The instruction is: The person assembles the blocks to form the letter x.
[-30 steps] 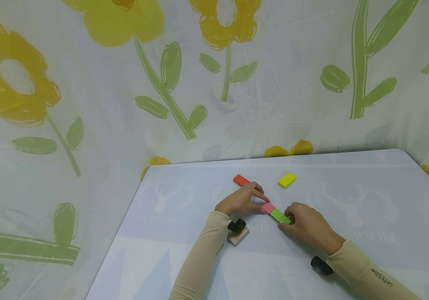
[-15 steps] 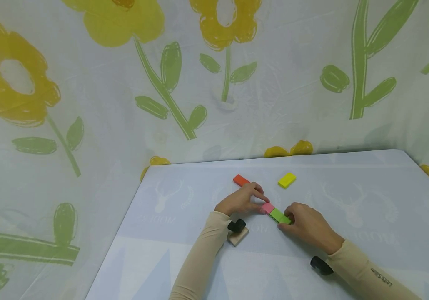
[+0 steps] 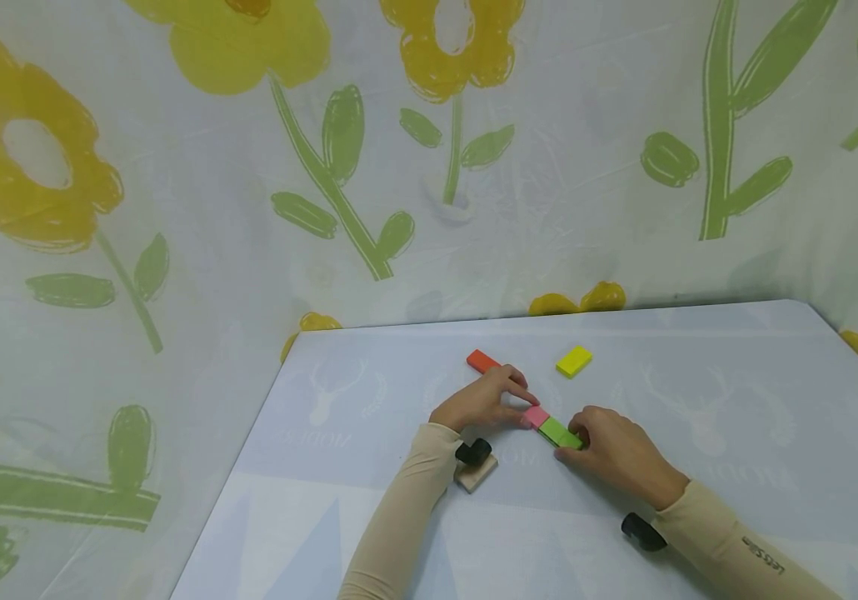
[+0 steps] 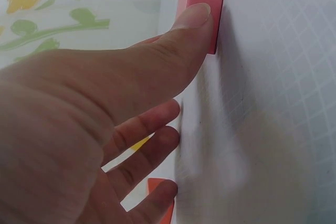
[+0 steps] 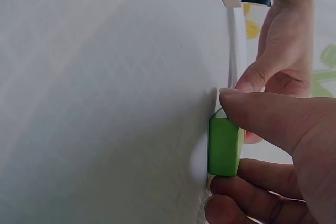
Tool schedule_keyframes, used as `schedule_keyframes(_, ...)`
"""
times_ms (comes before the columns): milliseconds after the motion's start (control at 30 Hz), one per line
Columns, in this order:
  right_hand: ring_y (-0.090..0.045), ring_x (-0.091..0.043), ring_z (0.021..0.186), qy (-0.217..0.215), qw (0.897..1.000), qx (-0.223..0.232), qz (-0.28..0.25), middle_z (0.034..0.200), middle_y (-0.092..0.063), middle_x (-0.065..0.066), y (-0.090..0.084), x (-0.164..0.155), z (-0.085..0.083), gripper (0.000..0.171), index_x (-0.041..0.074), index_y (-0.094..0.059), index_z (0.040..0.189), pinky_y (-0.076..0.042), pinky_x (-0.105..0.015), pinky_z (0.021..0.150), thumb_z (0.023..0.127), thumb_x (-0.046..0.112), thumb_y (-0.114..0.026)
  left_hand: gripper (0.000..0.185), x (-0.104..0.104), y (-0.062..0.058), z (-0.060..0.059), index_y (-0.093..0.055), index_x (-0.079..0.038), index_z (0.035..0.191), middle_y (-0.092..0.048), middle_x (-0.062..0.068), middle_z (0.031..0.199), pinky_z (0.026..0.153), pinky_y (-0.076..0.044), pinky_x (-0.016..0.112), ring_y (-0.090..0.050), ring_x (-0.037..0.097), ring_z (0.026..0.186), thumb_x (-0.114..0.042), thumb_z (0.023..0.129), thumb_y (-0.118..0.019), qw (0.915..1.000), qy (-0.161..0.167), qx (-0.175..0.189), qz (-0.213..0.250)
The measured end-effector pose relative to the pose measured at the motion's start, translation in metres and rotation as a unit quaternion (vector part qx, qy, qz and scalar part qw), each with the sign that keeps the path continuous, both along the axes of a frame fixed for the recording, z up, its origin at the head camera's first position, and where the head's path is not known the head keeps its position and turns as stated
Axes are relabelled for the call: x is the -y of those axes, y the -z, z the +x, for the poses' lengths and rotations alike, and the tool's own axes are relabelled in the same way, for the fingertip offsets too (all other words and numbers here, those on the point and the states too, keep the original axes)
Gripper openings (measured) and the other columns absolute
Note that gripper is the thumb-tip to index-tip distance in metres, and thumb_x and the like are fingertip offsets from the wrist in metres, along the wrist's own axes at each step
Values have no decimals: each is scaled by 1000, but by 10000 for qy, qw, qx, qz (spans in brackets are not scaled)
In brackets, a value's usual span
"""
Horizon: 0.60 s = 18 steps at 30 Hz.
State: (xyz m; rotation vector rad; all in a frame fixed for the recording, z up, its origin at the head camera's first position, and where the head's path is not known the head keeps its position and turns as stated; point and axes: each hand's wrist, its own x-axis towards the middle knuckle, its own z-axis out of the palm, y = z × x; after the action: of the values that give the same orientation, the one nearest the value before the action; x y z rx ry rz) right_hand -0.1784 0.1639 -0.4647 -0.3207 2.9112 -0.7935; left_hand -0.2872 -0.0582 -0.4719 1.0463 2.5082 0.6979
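A pink block (image 3: 536, 416) and a green block (image 3: 561, 433) lie end to end in a slanting row on the table. My left hand (image 3: 483, 397) pinches the pink block between thumb and index finger; in the left wrist view the thumb presses its side, and the other fingers are spread over the table. The green block's far end is in the grip of my right hand (image 3: 620, 450). Seen from the right wrist, the thumb lies along one side of the green block (image 5: 224, 147) and fingertips are at its other side.
An orange block (image 3: 482, 360) lies just behind the left hand, partly covered by it. Farther back is a yellow block (image 3: 575, 362). Under the left wrist's black camera (image 3: 473, 452) shows a plain wooden block (image 3: 478, 476). A flower-printed curtain (image 3: 549, 208) hangs behind the table.
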Motion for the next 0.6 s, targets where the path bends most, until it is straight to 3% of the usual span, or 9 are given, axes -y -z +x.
schedule_keyframes(600,-52,-13,72,54,9999,141,-11,78,-62,3,-2,1,2,37,6,-77,97,-43,-29,64,79,36,-89,33,0,0,-1,-76,-22,126,-60,1,133,103,-47,24,-51,13,124,-27,93,-79,10000,51,-45,36)
